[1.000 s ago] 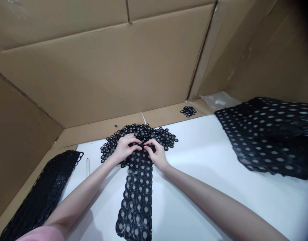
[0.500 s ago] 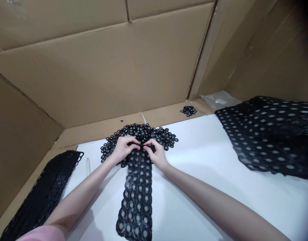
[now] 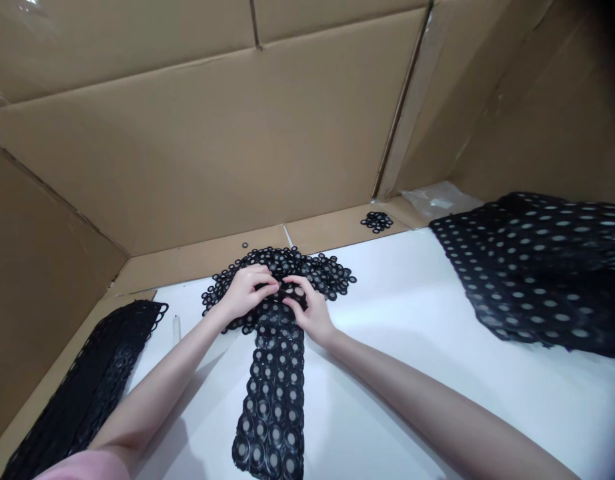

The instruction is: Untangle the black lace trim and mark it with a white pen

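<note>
A black strip of joined rings with pale grey centres (image 3: 275,393) lies lengthwise on the white table in front of me. Its far end runs up to a heap of loose black rings (image 3: 332,270). Over that far end, my left hand (image 3: 250,292) has thumb and fingertips pinched together; whatever is between them is too small to make out. My right hand (image 3: 310,310) is just beside it, thumb and forefinger apart over the strip and heap, with no held thing visible between them. The fingers partly hide where strip and heap meet.
A dark stack of black strips (image 3: 82,380) lies at the left beside a thin white stick (image 3: 176,330). Big black perforated sheets (image 3: 532,267) are piled at right, near a clear plastic bag (image 3: 440,198). Several rings (image 3: 376,221) lie by the cardboard wall (image 3: 267,147).
My right thumb and forefinger have parted from their pinch. The left hand has shifted slightly left. The small black piece at the back now shows as a ring.
</note>
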### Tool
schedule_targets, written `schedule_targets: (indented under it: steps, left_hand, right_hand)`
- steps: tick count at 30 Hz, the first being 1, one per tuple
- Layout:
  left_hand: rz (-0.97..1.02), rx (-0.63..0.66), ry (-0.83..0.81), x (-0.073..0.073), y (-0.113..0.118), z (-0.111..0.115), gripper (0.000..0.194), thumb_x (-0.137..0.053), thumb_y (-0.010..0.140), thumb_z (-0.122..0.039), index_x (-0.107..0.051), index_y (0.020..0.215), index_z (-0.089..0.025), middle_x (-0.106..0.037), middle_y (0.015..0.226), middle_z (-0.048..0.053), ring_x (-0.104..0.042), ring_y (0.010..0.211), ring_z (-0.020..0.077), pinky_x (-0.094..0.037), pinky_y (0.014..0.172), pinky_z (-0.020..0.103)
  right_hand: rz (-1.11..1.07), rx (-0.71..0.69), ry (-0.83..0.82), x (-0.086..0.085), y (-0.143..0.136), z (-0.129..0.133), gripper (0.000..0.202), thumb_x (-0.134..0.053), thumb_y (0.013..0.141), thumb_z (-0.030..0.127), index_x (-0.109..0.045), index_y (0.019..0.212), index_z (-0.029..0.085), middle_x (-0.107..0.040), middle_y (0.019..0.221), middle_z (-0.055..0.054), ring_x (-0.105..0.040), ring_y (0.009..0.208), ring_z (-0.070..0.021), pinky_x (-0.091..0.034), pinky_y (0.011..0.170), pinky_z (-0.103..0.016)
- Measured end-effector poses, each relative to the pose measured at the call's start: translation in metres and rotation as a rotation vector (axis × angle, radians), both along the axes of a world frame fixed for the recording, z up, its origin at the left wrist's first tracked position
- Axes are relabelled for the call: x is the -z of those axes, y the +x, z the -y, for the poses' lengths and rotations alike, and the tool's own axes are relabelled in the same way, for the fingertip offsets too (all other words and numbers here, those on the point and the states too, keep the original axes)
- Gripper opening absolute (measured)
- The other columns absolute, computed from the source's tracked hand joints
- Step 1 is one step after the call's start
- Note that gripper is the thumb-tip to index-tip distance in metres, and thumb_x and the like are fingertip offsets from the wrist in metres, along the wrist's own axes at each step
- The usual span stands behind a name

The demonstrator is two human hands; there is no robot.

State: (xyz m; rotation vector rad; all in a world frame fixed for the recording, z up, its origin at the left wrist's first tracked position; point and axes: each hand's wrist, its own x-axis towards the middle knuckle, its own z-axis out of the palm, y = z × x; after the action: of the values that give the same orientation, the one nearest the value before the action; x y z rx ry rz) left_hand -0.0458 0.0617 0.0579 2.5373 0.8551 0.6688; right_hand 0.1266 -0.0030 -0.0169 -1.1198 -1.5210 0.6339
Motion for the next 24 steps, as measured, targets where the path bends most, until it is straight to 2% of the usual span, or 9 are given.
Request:
schedule_targets:
  steps: [6,9,17,20,24]
  left_hand:
    - [-0.248,-0.019,0.032,-0.013,0.011,0.002,0.026,-0.057,0.082,-0.015,-0.065,0.058,-0.017,-0.057,0.063,0.000,-0.054,0.063,0.0139,-0.035,0.060,0.026]
    - [-0.244,-0.050,-0.030,-0.015,0.014,0.001,0.022,-0.060,0.078,-0.013,-0.064,0.057,-0.017,-0.057,0.062,0.000,-0.052,0.060,0.0126,-0.033,0.058,0.026]
    - [0.161,-0.046,-0.557,-0.009,0.006,-0.014,0.011,-0.067,0.066,-0.020,-0.070,0.058,-0.014,-0.056,0.057,0.000,-0.047,0.052,0.0099,-0.038,0.052,0.023]
    - [0.269,-0.117,-0.615,-0.009,0.006,-0.016,0.008,-0.069,0.062,-0.021,-0.071,0.057,-0.014,-0.058,0.057,0.000,-0.048,0.053,0.0100,-0.039,0.054,0.024]
    - [0.420,-0.216,-0.548,-0.005,0.009,-0.019,0.008,-0.070,0.058,-0.022,-0.071,0.057,-0.015,-0.063,0.060,0.002,-0.053,0.058,0.0127,-0.043,0.059,0.026]
  right_hand:
    - [0.196,-0.030,0.175,0.008,-0.004,0.002,0.038,-0.050,0.083,0.010,-0.058,0.117,0.027,-0.068,0.088,-0.004,-0.059,0.079,-0.0210,-0.048,0.075,-0.035]
    - [0.236,-0.046,0.244,0.009,-0.005,0.003,0.039,-0.048,0.084,0.008,-0.058,0.118,0.026,-0.068,0.087,-0.004,-0.058,0.075,-0.0210,-0.047,0.071,-0.036]
    - [0.234,-0.035,0.291,0.007,-0.005,0.003,0.034,-0.048,0.087,0.010,-0.057,0.117,0.025,-0.071,0.098,-0.006,-0.060,0.076,-0.0208,-0.048,0.072,-0.037]
    - [0.220,-0.027,0.289,0.007,-0.005,0.003,0.032,-0.048,0.088,0.012,-0.059,0.115,0.025,-0.071,0.095,-0.005,-0.060,0.076,-0.0204,-0.048,0.072,-0.036]
    - [0.223,-0.006,0.289,0.007,-0.004,0.002,0.030,-0.048,0.087,0.011,-0.060,0.111,0.024,-0.071,0.097,-0.005,-0.061,0.078,-0.0199,-0.048,0.073,-0.035]
